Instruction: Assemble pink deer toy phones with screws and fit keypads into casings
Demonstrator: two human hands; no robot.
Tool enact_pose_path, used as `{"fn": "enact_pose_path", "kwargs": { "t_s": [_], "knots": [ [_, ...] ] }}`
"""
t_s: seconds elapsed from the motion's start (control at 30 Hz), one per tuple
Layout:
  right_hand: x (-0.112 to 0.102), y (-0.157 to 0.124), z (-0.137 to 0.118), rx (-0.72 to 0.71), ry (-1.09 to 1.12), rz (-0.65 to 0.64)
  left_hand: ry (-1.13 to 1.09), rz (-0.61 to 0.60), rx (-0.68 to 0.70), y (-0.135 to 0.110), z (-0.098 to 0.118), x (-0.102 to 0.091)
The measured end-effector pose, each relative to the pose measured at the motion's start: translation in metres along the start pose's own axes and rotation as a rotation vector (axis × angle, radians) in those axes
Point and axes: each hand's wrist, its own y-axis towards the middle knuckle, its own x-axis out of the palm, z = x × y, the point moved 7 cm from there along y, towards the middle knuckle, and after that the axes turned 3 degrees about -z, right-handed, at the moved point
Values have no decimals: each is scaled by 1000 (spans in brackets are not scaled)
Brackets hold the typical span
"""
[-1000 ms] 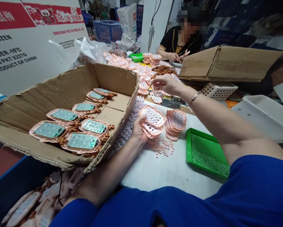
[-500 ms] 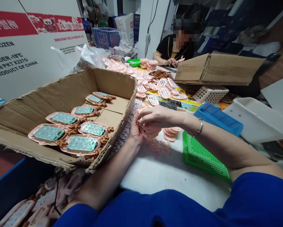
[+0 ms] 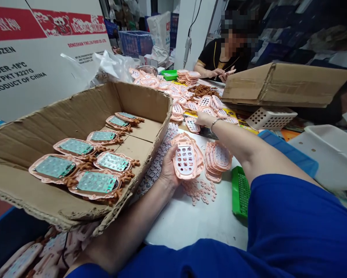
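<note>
My left hand (image 3: pixel 168 166) is closed round a small stack of pink toy-phone shells (image 3: pixel 186 159), the top one showing its key holes. My right hand (image 3: pixel 202 119) is stretched far forward to the loose pink keypad pieces (image 3: pixel 192 125) spread on the table, touching one; its fingers are mostly hidden behind the wrist. A pile of pink shells (image 3: pixel 218 160) stands just right of my left hand. Small loose pink buttons (image 3: pixel 200 189) lie on the white table below it.
A cardboard box (image 3: pixel 83 112) at the left holds several shells with green circuit boards. A green perforated tray (image 3: pixel 241 191) sits at the right, beyond it a blue lid (image 3: pixel 289 152) and white bin (image 3: pixel 329 154). A person in black (image 3: pixel 219 58) works across the table.
My right hand came back to the stack in my left hand, then reached forward again to the keypad pieces. The stack in my left hand now shows a shell with its holes up.
</note>
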Motion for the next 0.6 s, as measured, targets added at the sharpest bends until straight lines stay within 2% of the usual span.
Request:
{"fn": "enact_pose_path", "kwargs": {
  "t_s": [0.13,0.27,0.37,0.47,0.53,0.6],
  "knots": [
    [-1,-8,11,247,111,-27,-15,8,35,2,1,-1],
    [-25,-38,4,309,256,38,1,-7,70,1,2,1],
    [-43,-75,-14,246,401,113,21,-32,103,0,3,3],
    [-51,-123,-48,81,536,151,26,-43,123,-4,1,8],
    [-44,-156,-72,-9,487,119,12,-27,135,-11,-3,11],
    [-39,-189,-91,-99,350,204,3,-4,133,-21,-10,12]
  ]
}}
